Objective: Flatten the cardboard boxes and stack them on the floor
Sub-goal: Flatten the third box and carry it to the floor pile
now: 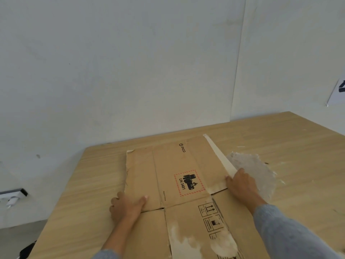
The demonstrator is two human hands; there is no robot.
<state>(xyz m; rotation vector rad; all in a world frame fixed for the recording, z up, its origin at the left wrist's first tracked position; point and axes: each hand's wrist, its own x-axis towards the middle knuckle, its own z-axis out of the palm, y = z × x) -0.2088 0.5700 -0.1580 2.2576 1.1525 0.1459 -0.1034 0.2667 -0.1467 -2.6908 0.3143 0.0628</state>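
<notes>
A brown cardboard box [173, 165] lies flattened on the wooden table [280, 139]; it bears a PICO logo and a red-bordered UN 3481 label. My left hand [127, 205] grips its left flap at the edge, thumb on top and fingers curled under the side. My right hand [240, 182] presses on the box's right edge, fingers bent over a strip of pale tape [218, 156] that runs along that edge. Torn white patches mark the near part of the cardboard.
A crumpled wad of clear tape or film [250, 165] lies on the table right of the box. White walls close the back and right. A power strip [13, 196] sits low on the left wall. A paper sheet [337, 92] hangs at far right.
</notes>
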